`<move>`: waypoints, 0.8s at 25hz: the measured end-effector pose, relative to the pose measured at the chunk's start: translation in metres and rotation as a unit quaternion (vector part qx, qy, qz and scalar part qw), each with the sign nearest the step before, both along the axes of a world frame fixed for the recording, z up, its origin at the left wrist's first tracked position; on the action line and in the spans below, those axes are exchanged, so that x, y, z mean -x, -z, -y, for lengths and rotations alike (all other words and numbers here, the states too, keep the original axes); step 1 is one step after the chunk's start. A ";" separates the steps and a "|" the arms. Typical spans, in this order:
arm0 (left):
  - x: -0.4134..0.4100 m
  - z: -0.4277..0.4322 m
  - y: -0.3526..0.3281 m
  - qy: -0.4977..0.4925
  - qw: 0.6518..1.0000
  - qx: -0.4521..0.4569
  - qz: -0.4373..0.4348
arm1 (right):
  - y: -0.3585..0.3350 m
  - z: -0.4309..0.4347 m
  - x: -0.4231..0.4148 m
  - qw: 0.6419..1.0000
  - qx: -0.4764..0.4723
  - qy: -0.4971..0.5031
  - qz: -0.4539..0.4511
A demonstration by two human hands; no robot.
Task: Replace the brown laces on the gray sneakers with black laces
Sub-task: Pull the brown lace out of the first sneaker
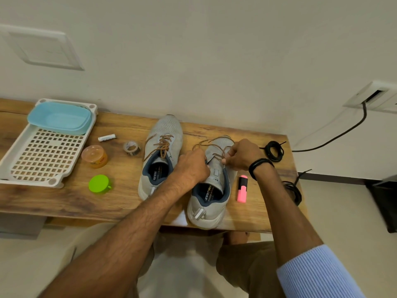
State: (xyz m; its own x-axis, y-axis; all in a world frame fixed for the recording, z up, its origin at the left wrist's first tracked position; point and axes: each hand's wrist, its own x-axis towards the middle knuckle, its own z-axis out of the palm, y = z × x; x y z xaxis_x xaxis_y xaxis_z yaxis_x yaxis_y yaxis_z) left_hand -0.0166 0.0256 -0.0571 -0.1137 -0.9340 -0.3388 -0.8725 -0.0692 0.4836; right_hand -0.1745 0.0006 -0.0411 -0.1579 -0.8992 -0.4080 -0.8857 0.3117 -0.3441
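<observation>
You have 2 gray sneakers on the wooden table (120, 198), heels toward you. The left sneaker (163, 134) stands untouched, and its brown lace (164, 145) is still threaded through the eyelets.

Both your hands are on the right sneaker (209, 203). Your left hand (192, 168) has its fingers curled on the left edge of the sneaker's opening, beside the tongue; I cannot tell if it also catches the lace. Your right hand (240, 155), with a black wristband (260, 164), pinches the loosened brown lace (217, 141) between thumb and fingers at the right row of eyelets. This lace makes slack loops over the toe part.

The black laces are not yet on the shoes. 1 black coil (274, 151) lies near the far right corner of the table, and the second black coil (293, 191) lies at the right edge, partly behind your right forearm.

A pink highlighter (242, 188) lies just beside the right sneaker. To the left of the sneakers are a tape roll (131, 148), a battery (106, 137), an orange jar (94, 156), a green lid (99, 184), and a white tray (43, 153) with a blue container (59, 118) in it.
</observation>
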 end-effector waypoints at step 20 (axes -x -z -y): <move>-0.002 -0.007 -0.010 -0.002 0.997 0.075 0.010 | -0.003 -0.015 -0.012 0.947 0.111 0.130 0.272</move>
State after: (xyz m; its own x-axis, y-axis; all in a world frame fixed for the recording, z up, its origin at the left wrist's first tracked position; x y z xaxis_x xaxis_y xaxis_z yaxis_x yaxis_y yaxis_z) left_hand -0.0141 0.0321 -0.0470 -0.1050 -0.9745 -0.1982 -0.8821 -0.0007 0.4711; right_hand -0.1627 0.0158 -0.0380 -0.2057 -0.9320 -0.2984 -0.4617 0.3613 -0.8101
